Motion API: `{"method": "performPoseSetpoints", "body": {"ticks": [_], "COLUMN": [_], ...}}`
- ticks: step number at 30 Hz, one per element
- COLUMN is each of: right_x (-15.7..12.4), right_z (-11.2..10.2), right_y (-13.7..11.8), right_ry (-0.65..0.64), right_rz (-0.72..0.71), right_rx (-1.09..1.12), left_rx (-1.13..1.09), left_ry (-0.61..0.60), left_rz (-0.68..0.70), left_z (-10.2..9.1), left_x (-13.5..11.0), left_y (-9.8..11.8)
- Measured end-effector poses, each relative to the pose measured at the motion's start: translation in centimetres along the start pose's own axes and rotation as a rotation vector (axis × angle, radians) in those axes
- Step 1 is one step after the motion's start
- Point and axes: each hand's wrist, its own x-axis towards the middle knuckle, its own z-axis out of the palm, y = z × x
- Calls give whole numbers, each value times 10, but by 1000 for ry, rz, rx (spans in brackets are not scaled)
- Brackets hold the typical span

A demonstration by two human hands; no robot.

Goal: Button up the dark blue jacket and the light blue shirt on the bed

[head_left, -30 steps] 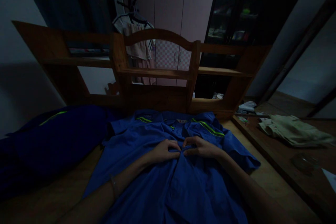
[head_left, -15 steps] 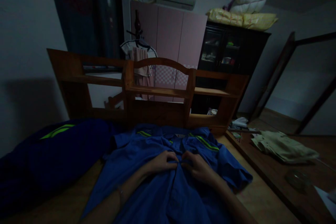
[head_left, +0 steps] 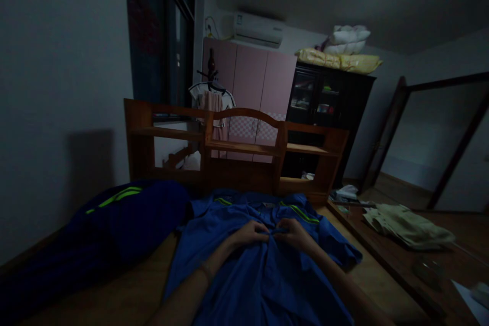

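Note:
A blue short-sleeved shirt (head_left: 225,260) with yellow-green chest stripes lies spread on a wooden surface, its collar toward the headboard. My left hand (head_left: 251,234) pinches the front edge of the shirt near its middle. Close beside it, my right hand (head_left: 294,234) pinches the opposite front edge, and the fingertips of both nearly meet there. Any button between the fingers is too small and dark to make out. Below the hands the shirt front hangs in loose folds.
A dark blue garment (head_left: 148,219) with green stripes is heaped at left. Behind the shirt stands a wooden headboard (head_left: 244,148) with shelves. On the brown table (head_left: 385,249) at right lie a folded pale green garment (head_left: 408,225) and a glass dish (head_left: 428,271).
The camera view has tilted up and turned a little left, so the scene sits lower and further right. Both hands keep their pinch at the shirt front.

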Motion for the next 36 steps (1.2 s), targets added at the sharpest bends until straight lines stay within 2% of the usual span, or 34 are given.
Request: {"method": "performPoseSetpoints", "body": {"ticks": [5,10,14,18,24,28,34,36], "right_x": [-2,-6,-6,-11,-34,-38,-31,-31], "right_z": [6,15,22,29,47,50,45,47], "right_y": [-3,-18,-21,-11,0,0,7,12], "right_ry": [-24,-152,-129,-81,-70,-83,21,61], "right_rz": [56,60,33,9,-108,-192,-389,-473], "right_rx": [-197,-405,-514,-553,-564,-566,-484,-533], "left_rx": [59,141,187,203,192,172,134,127], "left_ry": [0,-20,1,16,51,63,90,99], "left_rz": [56,123,148,139,89,46,12,9], "left_z": [4,7,6,7,9,9,11,12], "left_x": [0,-1,-2,-2,-4,-5,-4,-3], "left_y": [-3,-3,-2,-1,1,4,4,4]}}
